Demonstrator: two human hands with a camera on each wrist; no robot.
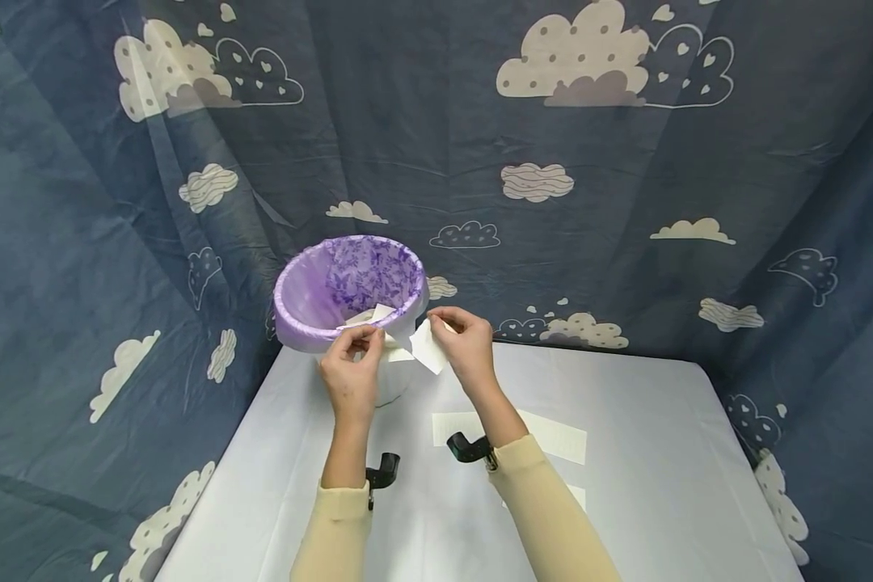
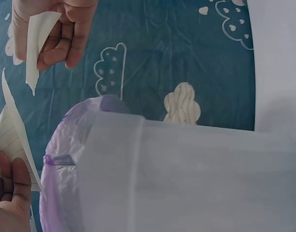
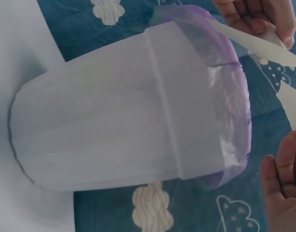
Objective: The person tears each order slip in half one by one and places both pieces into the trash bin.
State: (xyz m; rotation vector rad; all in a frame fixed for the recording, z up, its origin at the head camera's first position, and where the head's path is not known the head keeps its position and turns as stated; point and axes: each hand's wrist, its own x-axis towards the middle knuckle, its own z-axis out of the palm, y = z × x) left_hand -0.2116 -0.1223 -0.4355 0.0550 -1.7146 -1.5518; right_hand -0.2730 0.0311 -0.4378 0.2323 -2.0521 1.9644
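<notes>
Over the near rim of a white trash bin (image 3: 99, 111), both hands hold torn pieces of paper. My left hand (image 1: 352, 372) pinches a lined piece of paper (image 2: 15, 140) between thumb and fingers. Slightly to the right, my right hand (image 1: 471, 347) pinches another pale piece of paper (image 1: 428, 347). In the right wrist view the two pieces stand apart, and the right one has a ragged edge. A purple patterned bag (image 1: 291, 323) lines the bin and folds over its rim. Inside the bin some paper pieces (image 1: 380, 312) show, partly hidden by the left hand.
Paper strips (image 1: 556, 436) lie on the white table (image 1: 647, 453) to the right of the bin, partly behind the right forearm. Another paper piece (image 1: 578, 495) lies nearer, mostly covered by the sleeve. A dark cloud-patterned cloth (image 1: 436, 145) hangs behind the table.
</notes>
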